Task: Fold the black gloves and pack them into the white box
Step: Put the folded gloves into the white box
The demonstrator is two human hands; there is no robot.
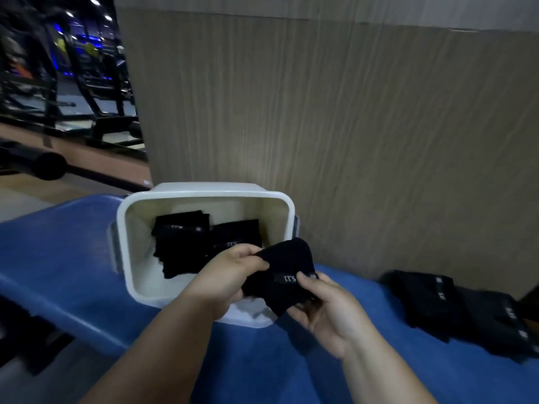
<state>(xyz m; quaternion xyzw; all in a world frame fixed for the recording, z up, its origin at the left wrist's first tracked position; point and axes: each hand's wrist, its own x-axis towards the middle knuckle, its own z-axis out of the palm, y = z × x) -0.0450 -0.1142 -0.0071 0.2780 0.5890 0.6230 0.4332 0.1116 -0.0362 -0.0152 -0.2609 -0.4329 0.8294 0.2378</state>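
The left hand point(230, 269) and the right hand point(326, 310) held one folded black glove point(288, 263) over the near rim of the white box point(204, 193), each grip pinching its cloth. Two folded gloves point(180, 243) lay inside the box. More gloves point(466, 310) lay on the blue tabletop point(73, 258), to the right.

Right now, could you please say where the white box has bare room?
Bare floor shows along the white box's back wall, behind the packed gloves, and by its near-left wall; the middle is crowded. The blue surface between box and glove pile is bare.
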